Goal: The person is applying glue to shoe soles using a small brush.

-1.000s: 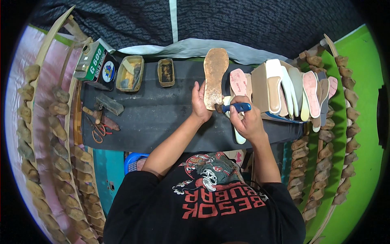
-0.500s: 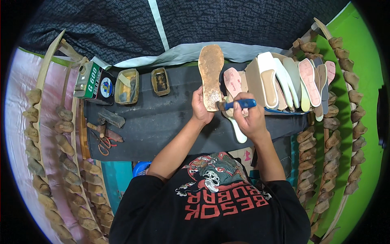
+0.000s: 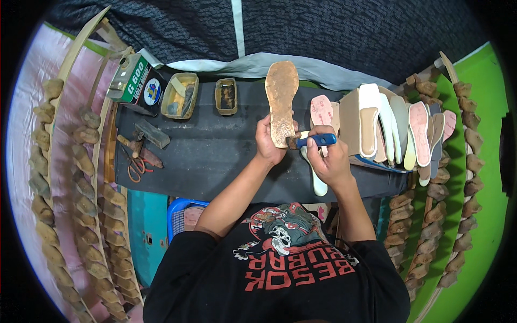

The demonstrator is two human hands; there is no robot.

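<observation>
My left hand (image 3: 270,141) grips a brown insole (image 3: 282,89) by its lower end and holds it raised above the dark-covered table. The insole's face is mottled and looks wet near the heel. In my right hand (image 3: 331,160) is a brush with a blue handle (image 3: 321,140); its dark bristles touch the insole's lower right edge. Just beyond my right hand a pink insole (image 3: 321,110) with red writing lies on the table. A pale insole (image 3: 319,180) shows partly below that hand.
A cardboard box (image 3: 351,116) of several upright insoles stands at right. Toward the far left are a metal can (image 3: 134,83) and two small tubs (image 3: 180,97); scissors (image 3: 137,168), a hammer (image 3: 129,144) and a dark block (image 3: 152,133) lie nearer. Racks of wooden shoe lasts (image 3: 40,183) flank both sides.
My view has shifted, so the table and its contents appear farther right and lower on the right side. The brush stays against the insole's lower edge, and both grips are unchanged.
</observation>
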